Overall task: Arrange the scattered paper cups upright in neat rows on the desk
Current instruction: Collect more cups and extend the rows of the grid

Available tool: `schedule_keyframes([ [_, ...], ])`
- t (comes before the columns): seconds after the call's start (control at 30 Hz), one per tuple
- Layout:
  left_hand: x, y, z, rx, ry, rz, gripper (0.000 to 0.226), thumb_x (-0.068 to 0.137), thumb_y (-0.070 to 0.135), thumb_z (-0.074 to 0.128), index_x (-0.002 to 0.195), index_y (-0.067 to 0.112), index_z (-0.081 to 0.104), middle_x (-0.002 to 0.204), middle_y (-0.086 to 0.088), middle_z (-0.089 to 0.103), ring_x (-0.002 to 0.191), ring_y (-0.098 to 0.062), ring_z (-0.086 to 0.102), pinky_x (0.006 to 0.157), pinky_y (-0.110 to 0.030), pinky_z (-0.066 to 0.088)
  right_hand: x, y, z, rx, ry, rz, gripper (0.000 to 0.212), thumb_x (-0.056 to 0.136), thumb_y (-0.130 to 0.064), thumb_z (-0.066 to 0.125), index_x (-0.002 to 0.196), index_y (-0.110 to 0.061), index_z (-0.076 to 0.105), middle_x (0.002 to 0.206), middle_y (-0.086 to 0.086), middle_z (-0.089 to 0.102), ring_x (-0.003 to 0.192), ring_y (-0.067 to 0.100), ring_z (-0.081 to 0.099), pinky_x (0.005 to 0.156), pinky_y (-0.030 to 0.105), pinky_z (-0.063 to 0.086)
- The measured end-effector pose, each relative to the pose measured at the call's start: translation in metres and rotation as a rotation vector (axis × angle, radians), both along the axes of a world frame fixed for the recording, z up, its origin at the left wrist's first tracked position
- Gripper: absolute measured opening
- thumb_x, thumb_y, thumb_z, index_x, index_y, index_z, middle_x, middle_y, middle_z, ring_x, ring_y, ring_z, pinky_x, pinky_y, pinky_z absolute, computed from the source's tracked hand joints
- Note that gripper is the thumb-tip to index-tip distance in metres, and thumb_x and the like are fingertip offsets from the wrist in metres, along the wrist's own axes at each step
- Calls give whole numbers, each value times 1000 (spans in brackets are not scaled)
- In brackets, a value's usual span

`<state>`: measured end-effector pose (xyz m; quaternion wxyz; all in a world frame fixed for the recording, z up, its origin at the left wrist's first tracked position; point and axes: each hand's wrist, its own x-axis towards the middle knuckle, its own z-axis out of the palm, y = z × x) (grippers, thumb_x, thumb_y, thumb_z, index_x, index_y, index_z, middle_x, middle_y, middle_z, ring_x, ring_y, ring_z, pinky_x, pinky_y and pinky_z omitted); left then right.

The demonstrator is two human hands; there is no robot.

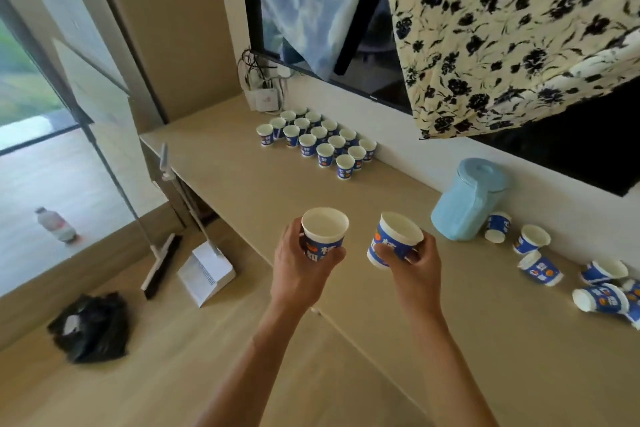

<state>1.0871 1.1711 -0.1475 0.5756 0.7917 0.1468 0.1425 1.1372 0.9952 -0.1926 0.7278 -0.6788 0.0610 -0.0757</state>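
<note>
Paper cups point(325, 232) in both hands point(299, 270); desk edge point(221, 216) beneath left.

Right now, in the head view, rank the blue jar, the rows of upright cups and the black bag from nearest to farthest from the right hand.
1. blue jar, right of the right hand.
2. rows of upright cups, farther along the desk.
3. black bag, on the floor, far left.
</note>
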Motion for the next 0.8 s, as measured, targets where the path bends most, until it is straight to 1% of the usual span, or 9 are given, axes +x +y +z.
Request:
schedule_keyframes([
  [0.1,-4,34,3,-19,-14,28,56,74,20,87,123,23,60,113,0,69,103,-18,67,90,-44,57,0,33,5,11,-9,26,61,60,-27,86,117,-24,61,114,-4,72,103,16,71,84,31,57],
  [0.23,1,67,2,-23,-22,57,55,73,21,87,121,25,61,110,2,70,101,-17,68,89,-44,57,7,67,8,16,-9,53,70,53,-36,86,117,-25,61,115,-4,71,102,14,72,80,28,57],
  [0.37,20,90,-4,-39,-26,50,54,74,20,87,122,23,61,109,1,71,101,-19,68,89,-46,57,29,92,3,8,-8,48,68,58,-25,86,119,-24,57,118,-3,68,103,16,71,76,25,57],
  [0.5,55,114,-13,-40,-20,55,51,74,19,87,118,25,62,107,3,72,100,-19,69,88,-46,57,66,117,-10,34,18,27,71,50,-37,85,115,-31,57,116,-8,67,100,11,71,76,25,56],
  [0.57,79,128,-20,-13,-11,56,50,74,19,87,117,26,62,106,3,72,100,-19,69,87,-44,58,91,134,-22,63,32,22,70,50,-36,85,114,-33,57,116,-9,67,100,10,71,74,24,57],
  [0.67,121,152,-29,32,24,46,52,73,21,88,117,26,60,106,4,71,99,-17,69,84,-38,59,134,165,-39,108,62,18,70,53,-30,86,117,-30,56,117,-8,67,101,9,71,72,21,58],
  [0.8,178,185,-31,67,62,24,52,72,22,88,115,31,60,105,9,72,97,-10,70,80,-30,58,191,208,-48,140,85,12,79,48,-41,85,119,-28,56,118,-8,66,103,10,70,70,18,58],
])
